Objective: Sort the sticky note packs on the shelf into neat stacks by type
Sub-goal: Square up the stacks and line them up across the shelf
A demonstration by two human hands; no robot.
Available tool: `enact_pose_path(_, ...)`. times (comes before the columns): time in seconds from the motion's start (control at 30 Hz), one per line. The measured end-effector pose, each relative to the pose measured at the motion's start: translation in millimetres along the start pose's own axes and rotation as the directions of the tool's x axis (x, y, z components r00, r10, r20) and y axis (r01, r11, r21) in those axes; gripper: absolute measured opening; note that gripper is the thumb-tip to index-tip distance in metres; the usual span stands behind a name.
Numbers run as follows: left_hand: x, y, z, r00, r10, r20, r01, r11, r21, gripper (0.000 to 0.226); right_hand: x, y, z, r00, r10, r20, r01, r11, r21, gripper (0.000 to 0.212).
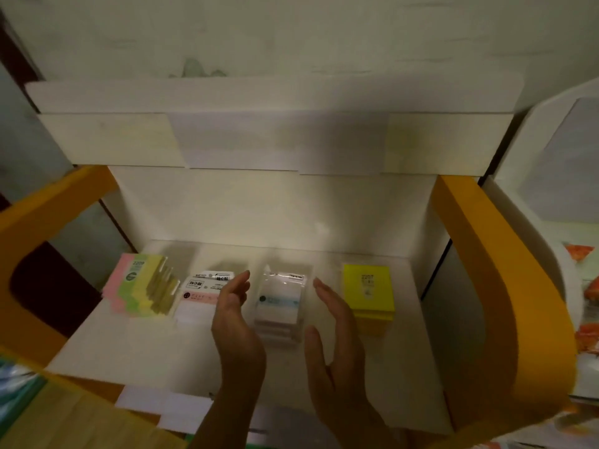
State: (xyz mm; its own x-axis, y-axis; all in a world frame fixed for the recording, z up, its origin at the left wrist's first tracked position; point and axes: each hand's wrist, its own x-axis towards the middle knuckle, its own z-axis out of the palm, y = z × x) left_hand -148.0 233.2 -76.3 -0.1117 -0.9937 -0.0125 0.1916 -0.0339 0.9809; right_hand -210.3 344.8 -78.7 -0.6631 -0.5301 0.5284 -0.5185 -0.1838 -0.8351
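Observation:
Four groups of sticky note packs lie in a row on the white shelf. At the left a fanned pile of pink, green and yellow striped packs. Beside it a stack of clear-wrapped white packs with a pink band. In the middle a stack of clear-wrapped white packs with a blue band. At the right a stack of bright yellow packs. My left hand and my right hand are flat and open, palms facing each other on either side of the blue-band stack, not touching it.
Orange side panels frame the shelf on both sides. A white upper shelf board hangs over the back. A second white unit stands at the right. Yellow and green items sit at the lower left.

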Motion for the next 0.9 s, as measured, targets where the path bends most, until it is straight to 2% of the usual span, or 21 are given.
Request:
enact_pose_path(0.13, 14.1, -9.7, -16.5, 0.996, 0.031, 0.083, -0.033, 0.999, 0.019, 0.032, -4.7, 15.7, 34.7, 0.994, 0.093, 0.063, -0.094, 0.996, 0.011, 0.059)
enact_pose_path(0.2, 17.9, -21.1, -28.9, 0.969, 0.092, 0.231, -0.122, 0.985, 0.121, 0.031, -10.3, 29.8, 51.6, 0.987, 0.141, 0.074, -0.140, 0.990, -0.015, 0.069)
enact_pose_path(0.27, 23.8, -34.4, -41.3, 0.926, 0.073, 0.371, -0.154, 0.969, 0.194, 0.043, -15.3, 43.0, 64.9, 0.965, 0.244, 0.092, -0.240, 0.969, -0.057, 0.083)
enact_pose_path(0.33, 33.9, -38.7, -47.6, 0.868, 0.008, 0.496, -0.143, 0.962, 0.233, 0.056, -12.5, 53.6, 71.6, 0.925, 0.361, 0.122, -0.349, 0.931, -0.109, 0.095)
enact_pose_path(0.43, 51.3, -46.8, -51.1, 0.783, -0.055, 0.620, -0.252, 0.882, 0.397, 0.082, -4.6, 73.8, 72.8, 0.902, 0.410, 0.134, -0.380, 0.903, -0.203, 0.107)
enact_pose_path(0.53, 68.2, -51.7, -50.7, 0.698, -0.141, 0.702, -0.355, 0.784, 0.510, 0.113, 12.0, 72.4, 68.1, 0.891, 0.377, 0.252, -0.306, 0.910, -0.279, 0.112)
enact_pose_path(0.63, 76.9, -52.1, -48.8, 0.538, -0.238, 0.809, -0.515, 0.667, 0.539, 0.114, 22.9, 75.1, 64.1, 0.863, 0.344, 0.370, -0.241, 0.924, -0.297, 0.114)
enact_pose_path(0.67, 80.9, -53.2, -49.9, 0.514, -0.250, 0.821, -0.545, 0.644, 0.537, 0.114, 24.1, 78.6, 63.4, 0.853, 0.345, 0.392, -0.219, 0.918, -0.330, 0.113)
enact_pose_path(0.73, 90.1, -56.3, -51.4, 0.517, -0.235, 0.823, -0.543, 0.654, 0.527, 0.114, 24.4, 84.4, 62.1, 0.844, 0.349, 0.407, -0.187, 0.903, -0.386, 0.107)
enact_pose_path(0.8, 92.8, -61.4, -50.1, 0.526, -0.176, 0.832, -0.520, 0.708, 0.479, 0.108, 23.4, 86.7, 61.2, 0.859, 0.358, 0.365, -0.213, 0.900, -0.381, 0.101)
enact_pose_path(0.9, 86.1, -67.2, -48.7, 0.591, -0.078, 0.803, -0.494, 0.752, 0.437, 0.093, 17.8, 90.7, 63.7, 0.890, 0.374, 0.260, -0.276, 0.897, -0.347, 0.093)
